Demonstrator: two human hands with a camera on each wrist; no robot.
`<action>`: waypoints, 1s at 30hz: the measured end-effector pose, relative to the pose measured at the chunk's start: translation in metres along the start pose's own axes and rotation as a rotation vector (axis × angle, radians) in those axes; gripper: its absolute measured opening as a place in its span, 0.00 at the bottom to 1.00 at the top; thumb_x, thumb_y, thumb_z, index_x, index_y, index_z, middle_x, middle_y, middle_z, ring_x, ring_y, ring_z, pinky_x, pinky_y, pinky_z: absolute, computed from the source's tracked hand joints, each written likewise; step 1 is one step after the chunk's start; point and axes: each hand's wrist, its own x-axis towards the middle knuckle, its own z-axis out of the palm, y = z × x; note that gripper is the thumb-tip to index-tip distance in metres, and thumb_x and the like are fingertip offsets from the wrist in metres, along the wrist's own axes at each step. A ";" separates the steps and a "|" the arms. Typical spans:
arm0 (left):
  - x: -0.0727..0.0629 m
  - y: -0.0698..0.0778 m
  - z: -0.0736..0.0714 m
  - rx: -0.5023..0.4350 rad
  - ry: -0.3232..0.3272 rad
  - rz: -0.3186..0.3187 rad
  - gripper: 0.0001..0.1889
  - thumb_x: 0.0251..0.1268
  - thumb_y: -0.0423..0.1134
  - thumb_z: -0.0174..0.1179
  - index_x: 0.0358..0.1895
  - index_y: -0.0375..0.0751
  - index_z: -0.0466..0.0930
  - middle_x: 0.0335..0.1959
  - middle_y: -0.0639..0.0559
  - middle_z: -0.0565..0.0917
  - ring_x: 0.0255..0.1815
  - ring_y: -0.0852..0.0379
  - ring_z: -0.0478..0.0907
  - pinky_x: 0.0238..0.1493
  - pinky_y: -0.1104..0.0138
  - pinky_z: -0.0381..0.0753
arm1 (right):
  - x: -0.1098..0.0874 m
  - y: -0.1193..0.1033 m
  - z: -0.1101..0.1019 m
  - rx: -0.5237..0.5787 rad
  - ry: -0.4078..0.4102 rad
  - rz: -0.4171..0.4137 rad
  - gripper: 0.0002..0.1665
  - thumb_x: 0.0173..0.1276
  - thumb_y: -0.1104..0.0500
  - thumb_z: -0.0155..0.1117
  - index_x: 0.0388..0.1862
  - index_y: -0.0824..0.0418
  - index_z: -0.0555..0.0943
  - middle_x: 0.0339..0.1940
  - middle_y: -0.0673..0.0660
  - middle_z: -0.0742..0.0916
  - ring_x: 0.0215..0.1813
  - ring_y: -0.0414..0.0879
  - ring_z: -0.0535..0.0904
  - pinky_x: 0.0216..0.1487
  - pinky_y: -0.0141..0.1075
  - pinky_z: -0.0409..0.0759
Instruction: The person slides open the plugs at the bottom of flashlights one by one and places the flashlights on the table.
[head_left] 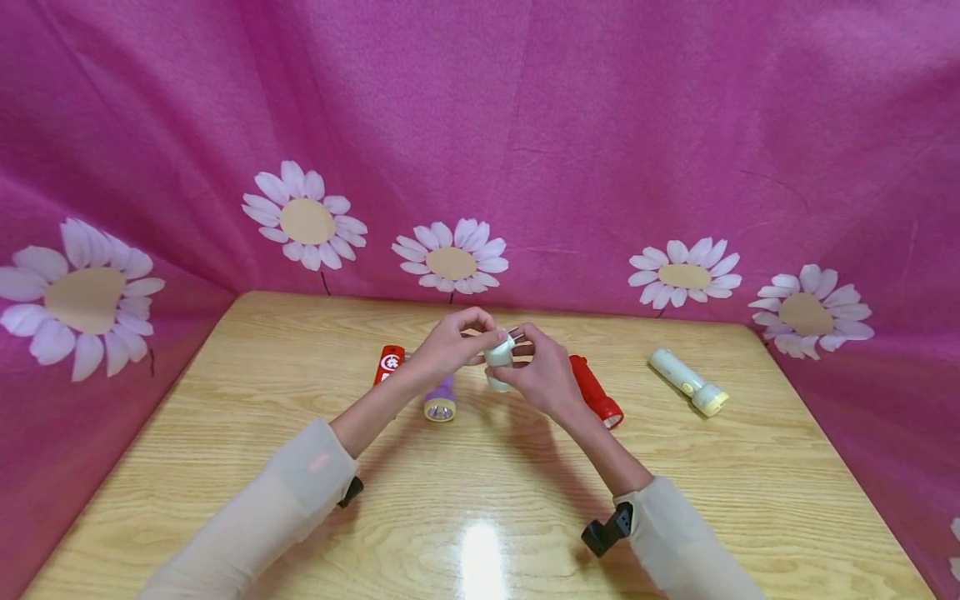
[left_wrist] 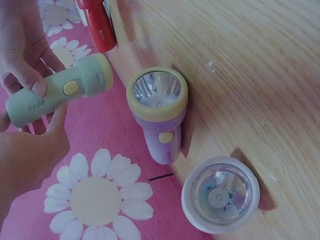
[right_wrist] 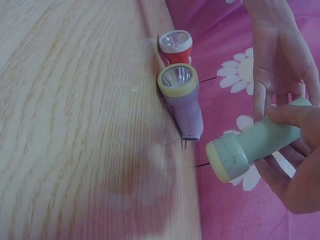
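Observation:
Both hands hold one pale green flashlight [head_left: 498, 353] above the table, near the middle of the head view. It has a cream-yellow rim, and a yellow switch shows on its side in the left wrist view. Its lens end points down toward the table. My left hand [head_left: 453, 343] pinches it near the upper tail end with thumb and fingers. My right hand [head_left: 546, 371] grips its body from the other side, thumb across it. In the right wrist view, the right hand [right_wrist: 300, 170] wraps the green body while the left hand [right_wrist: 280, 65] shows behind it.
A purple flashlight [head_left: 441, 398] with metal prongs at its tail lies left of the hands, beside a red white-rimmed one [head_left: 389, 364]. To the right lie a red flashlight [head_left: 596, 393] and a pale one [head_left: 686, 382]. Pink flowered cloth [head_left: 525, 167] borders the wooden table [head_left: 450, 517].

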 end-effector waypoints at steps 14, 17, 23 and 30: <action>-0.001 0.001 0.003 -0.113 0.015 0.002 0.11 0.74 0.37 0.55 0.51 0.32 0.76 0.52 0.43 0.79 0.56 0.49 0.77 0.58 0.54 0.80 | 0.002 0.000 -0.003 -0.036 0.041 0.054 0.25 0.51 0.63 0.81 0.47 0.63 0.80 0.46 0.61 0.86 0.47 0.56 0.86 0.44 0.44 0.86; -0.002 0.002 0.004 -0.093 0.032 0.014 0.13 0.72 0.37 0.59 0.53 0.33 0.75 0.52 0.43 0.79 0.56 0.49 0.77 0.59 0.54 0.79 | 0.003 -0.001 -0.003 -0.037 0.051 0.054 0.25 0.52 0.62 0.81 0.48 0.63 0.80 0.46 0.61 0.86 0.47 0.56 0.85 0.44 0.43 0.86; -0.003 0.000 0.002 -0.016 0.038 0.023 0.17 0.65 0.34 0.66 0.54 0.35 0.75 0.51 0.45 0.79 0.51 0.49 0.80 0.56 0.55 0.80 | 0.004 -0.003 -0.004 -0.032 0.069 0.068 0.25 0.52 0.63 0.80 0.48 0.64 0.80 0.46 0.60 0.86 0.47 0.56 0.86 0.43 0.42 0.86; -0.002 -0.006 0.003 0.009 0.006 0.045 0.22 0.59 0.30 0.69 0.55 0.37 0.71 0.50 0.43 0.79 0.53 0.47 0.79 0.53 0.60 0.81 | 0.005 -0.003 -0.004 -0.027 0.090 0.063 0.25 0.52 0.63 0.80 0.49 0.64 0.81 0.45 0.60 0.86 0.47 0.55 0.85 0.43 0.42 0.86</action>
